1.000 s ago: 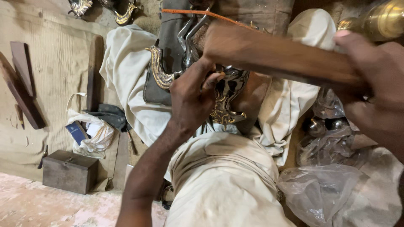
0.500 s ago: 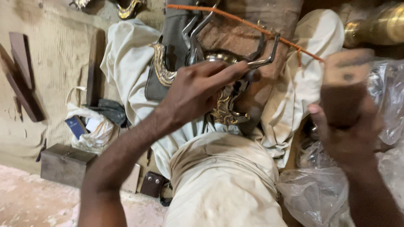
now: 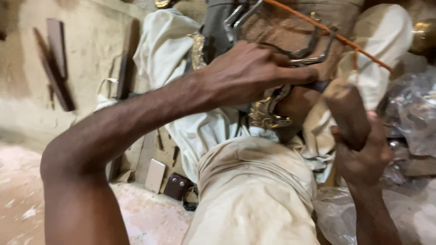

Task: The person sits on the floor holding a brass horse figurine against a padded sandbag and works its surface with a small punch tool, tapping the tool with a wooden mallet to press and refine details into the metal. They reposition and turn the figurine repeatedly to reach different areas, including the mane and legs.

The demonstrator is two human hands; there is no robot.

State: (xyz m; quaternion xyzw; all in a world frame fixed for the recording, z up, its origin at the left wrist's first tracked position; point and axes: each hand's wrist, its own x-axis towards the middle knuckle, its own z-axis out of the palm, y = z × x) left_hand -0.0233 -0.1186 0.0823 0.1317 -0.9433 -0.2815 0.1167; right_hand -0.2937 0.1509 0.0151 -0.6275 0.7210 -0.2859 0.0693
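My left hand [image 3: 254, 72] reaches across my body and clamps down on an ornate brass piece [image 3: 265, 111], which rests against a brown padded block [image 3: 290, 22] above my knee. Grey metal hooks [image 3: 313, 54] and an orange cord [image 3: 327, 29] cross the block just past my fingertips. My right hand [image 3: 363, 159] is lower right, wrapped around a thick brown wooden handle [image 3: 345, 113] that points up toward the piece. The handle's head is hidden behind the hooks. Cream trousers [image 3: 254, 195] cover my raised leg beneath both hands.
Dark wooden strips [image 3: 54, 68] lean on the mud wall at left. A flat pale slab [image 3: 155, 174] and a small brown pouch [image 3: 177, 186] lie on the floor by my leg. Crumpled clear plastic [image 3: 408, 113] fills the right side, under a shiny brass object [image 3: 424, 36].
My right hand has dropped from the upper right to the lower right with the wooden handle. My left hand has slid further right over the brass piece.
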